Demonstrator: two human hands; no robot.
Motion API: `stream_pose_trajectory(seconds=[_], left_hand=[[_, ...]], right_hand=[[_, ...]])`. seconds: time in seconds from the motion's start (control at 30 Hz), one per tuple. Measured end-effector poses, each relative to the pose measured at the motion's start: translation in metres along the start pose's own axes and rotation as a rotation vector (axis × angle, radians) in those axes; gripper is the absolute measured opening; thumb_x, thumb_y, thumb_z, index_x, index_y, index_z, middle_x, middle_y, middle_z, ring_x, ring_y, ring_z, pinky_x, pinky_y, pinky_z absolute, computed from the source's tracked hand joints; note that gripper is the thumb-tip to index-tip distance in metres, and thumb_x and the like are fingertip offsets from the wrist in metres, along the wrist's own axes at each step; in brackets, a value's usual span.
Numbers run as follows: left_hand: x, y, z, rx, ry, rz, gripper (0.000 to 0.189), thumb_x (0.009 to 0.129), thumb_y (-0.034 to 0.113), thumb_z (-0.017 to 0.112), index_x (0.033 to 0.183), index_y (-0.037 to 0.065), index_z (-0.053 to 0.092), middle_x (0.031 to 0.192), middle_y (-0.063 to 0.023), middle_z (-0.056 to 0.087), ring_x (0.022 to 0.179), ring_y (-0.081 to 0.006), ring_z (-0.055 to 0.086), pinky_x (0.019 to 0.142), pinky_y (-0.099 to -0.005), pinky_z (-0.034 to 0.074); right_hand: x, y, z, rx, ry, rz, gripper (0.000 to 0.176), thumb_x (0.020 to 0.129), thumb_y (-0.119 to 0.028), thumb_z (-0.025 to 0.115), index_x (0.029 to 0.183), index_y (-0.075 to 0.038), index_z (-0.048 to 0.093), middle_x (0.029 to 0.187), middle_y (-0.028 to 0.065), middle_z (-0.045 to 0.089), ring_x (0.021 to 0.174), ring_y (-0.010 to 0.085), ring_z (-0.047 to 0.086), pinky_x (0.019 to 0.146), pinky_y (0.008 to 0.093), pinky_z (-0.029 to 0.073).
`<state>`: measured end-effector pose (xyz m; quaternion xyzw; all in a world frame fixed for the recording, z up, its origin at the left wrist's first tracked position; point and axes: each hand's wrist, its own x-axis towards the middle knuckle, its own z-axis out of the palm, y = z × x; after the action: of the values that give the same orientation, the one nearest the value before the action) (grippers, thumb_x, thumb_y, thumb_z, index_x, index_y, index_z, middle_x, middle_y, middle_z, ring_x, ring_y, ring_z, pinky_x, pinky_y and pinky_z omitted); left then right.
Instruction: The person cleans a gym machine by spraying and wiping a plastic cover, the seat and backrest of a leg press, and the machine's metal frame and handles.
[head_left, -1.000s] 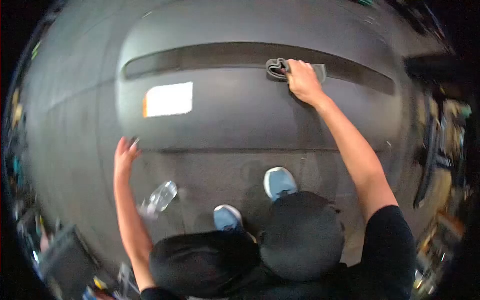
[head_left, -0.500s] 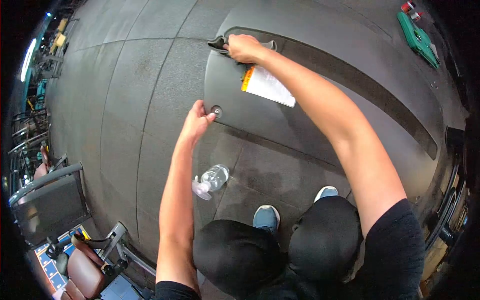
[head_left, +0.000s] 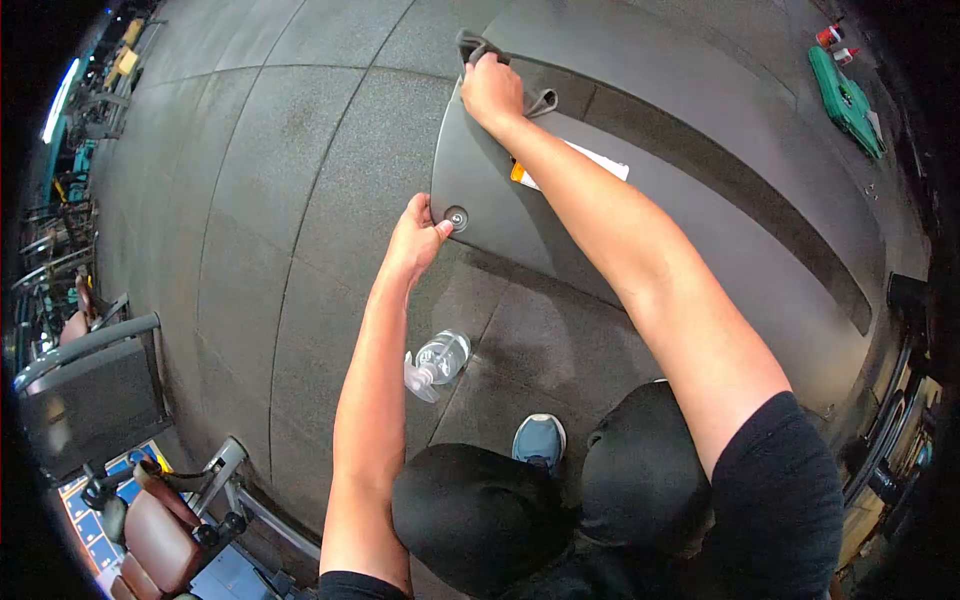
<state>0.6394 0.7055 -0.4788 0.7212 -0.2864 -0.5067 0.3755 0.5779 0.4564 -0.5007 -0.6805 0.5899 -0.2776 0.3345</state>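
Note:
A large dark grey plastic panel [head_left: 490,190] with a long curved opening lies in front of me. My left hand [head_left: 416,238] grips its near-left corner, thumb on top beside a round recessed hole [head_left: 456,217] and fingers around the edge. At the panel's far-left edge, by the end of the opening, my right hand [head_left: 493,92] is closed on a dark grey cloth [head_left: 478,46], whose folds stick out on both sides. My right forearm partly covers a white label [head_left: 605,165] with an orange strip.
On the floor between my arms lies a clear spray bottle [head_left: 443,357]. A green case [head_left: 842,100] and a red-and-white bottle [head_left: 829,37] are at far right. Gym machines [head_left: 90,390] line the left side. My shoe [head_left: 540,440] is below the panel.
My right hand has moved the cloth slightly outward at the panel's far-left edge, and its forearm now covers more of the label. My left hand keeps its hold; the whole view has shifted slightly.

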Motion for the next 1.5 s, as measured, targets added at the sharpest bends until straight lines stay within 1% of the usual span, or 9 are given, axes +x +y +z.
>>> stream_pose_trajectory(seconds=[0.17, 0.3, 0.4, 0.5, 0.63, 0.7, 0.97, 1.3, 1.5], left_hand=[[-0.006, 0.003, 0.001, 0.006, 0.005, -0.011, 0.047, 0.097, -0.006, 0.058, 0.143, -0.004, 0.047, 0.133, -0.0129, 0.066, 0.125, -0.0198, 0.059, 0.109, -0.0336, 0.042], [-0.007, -0.003, 0.002, -0.002, 0.026, 0.034, 0.041, 0.098, -0.007, 0.059, 0.137, -0.005, 0.05, 0.13, -0.0145, 0.067, 0.121, -0.0211, 0.062, 0.107, -0.0349, 0.046], [-0.012, 0.013, 0.005, 0.037, 0.04, -0.02, 0.041, 0.098, -0.007, 0.059, 0.138, -0.005, 0.05, 0.13, -0.0142, 0.067, 0.121, -0.0207, 0.062, 0.108, -0.0348, 0.046], [-0.01, 0.016, 0.005, 0.06, 0.018, -0.063, 0.042, 0.098, -0.007, 0.059, 0.139, -0.005, 0.049, 0.13, -0.0141, 0.067, 0.121, -0.0204, 0.062, 0.108, -0.0351, 0.046], [-0.008, 0.014, 0.003, 0.088, 0.031, -0.031, 0.043, 0.097, -0.007, 0.06, 0.139, -0.005, 0.049, 0.129, -0.0139, 0.068, 0.121, -0.0207, 0.063, 0.108, -0.0352, 0.046], [-0.008, 0.016, 0.002, 0.091, 0.021, -0.065, 0.044, 0.097, -0.006, 0.062, 0.139, -0.005, 0.05, 0.129, -0.0138, 0.068, 0.123, -0.0211, 0.062, 0.108, -0.0359, 0.046], [-0.003, 0.0, -0.007, 0.038, -0.01, -0.079, 0.043, 0.096, -0.003, 0.061, 0.138, 0.0, 0.051, 0.125, -0.0091, 0.069, 0.113, -0.0172, 0.06, 0.101, -0.0305, 0.043], [-0.004, -0.004, -0.016, 0.089, -0.051, -0.058, 0.04, 0.101, 0.007, 0.061, 0.14, 0.008, 0.053, 0.124, 0.0016, 0.066, 0.107, -0.0111, 0.059, 0.091, -0.033, 0.048], [0.003, -0.009, -0.025, 0.134, -0.093, -0.06, 0.041, 0.101, 0.004, 0.06, 0.141, 0.009, 0.052, 0.123, 0.0026, 0.066, 0.107, -0.0116, 0.06, 0.089, -0.0335, 0.05]], right_hand=[[-0.004, 0.035, -0.064, -0.097, -0.397, -0.538, 0.029, 0.099, -0.029, 0.06, 0.11, -0.002, 0.066, 0.105, 0.0255, 0.073, 0.105, 0.0453, 0.068, 0.09, 0.0542, 0.052], [-0.002, 0.066, -0.127, -0.168, -0.484, -0.601, 0.032, 0.1, -0.033, 0.063, 0.109, -0.002, 0.066, 0.096, 0.0259, 0.071, 0.095, 0.0478, 0.067, 0.081, 0.0527, 0.05], [-0.002, 0.095, -0.153, -0.013, -0.127, -0.517, 0.031, 0.1, -0.032, 0.065, 0.112, -0.004, 0.067, 0.092, 0.0235, 0.072, 0.093, 0.0454, 0.068, 0.081, 0.0518, 0.051], [0.009, 0.068, -0.195, 0.055, 0.585, -0.553, 0.029, 0.097, -0.02, 0.065, 0.122, -0.007, 0.07, 0.107, 0.0187, 0.074, 0.103, 0.0406, 0.069, 0.092, 0.0493, 0.053], [0.026, 0.037, -0.159, -0.393, 0.153, -0.799, 0.062, 0.088, -0.01, 0.063, 0.149, -0.02, 0.056, 0.144, 0.0145, 0.063, 0.127, 0.0361, 0.062, 0.107, 0.0445, 0.051], [0.049, 0.061, -0.093, -0.618, -0.159, -0.786, 0.062, 0.095, -0.019, 0.058, 0.156, -0.028, 0.049, 0.166, 0.0111, 0.041, 0.145, 0.0403, 0.047, 0.112, 0.0613, 0.041], [0.05, 0.063, -0.06, -0.636, 0.013, -0.763, 0.049, 0.103, -0.023, 0.052, 0.149, -0.039, 0.057, 0.163, -0.0003, 0.046, 0.153, 0.03, 0.038, 0.124, 0.0569, 0.028], [-0.002, 0.224, -0.257, -0.604, -0.016, -0.789, 0.067, 0.09, -0.01, 0.065, 0.152, -0.036, 0.055, 0.161, -0.0032, 0.049, 0.153, 0.0281, 0.037, 0.128, 0.0502, 0.029], [-0.084, 0.353, -0.464, -0.506, -0.02, -0.416, 0.083, 0.075, 0.009, 0.051, 0.149, -0.028, 0.06, 0.161, 0.0017, 0.048, 0.157, 0.0276, 0.031, 0.13, 0.0518, 0.021]])
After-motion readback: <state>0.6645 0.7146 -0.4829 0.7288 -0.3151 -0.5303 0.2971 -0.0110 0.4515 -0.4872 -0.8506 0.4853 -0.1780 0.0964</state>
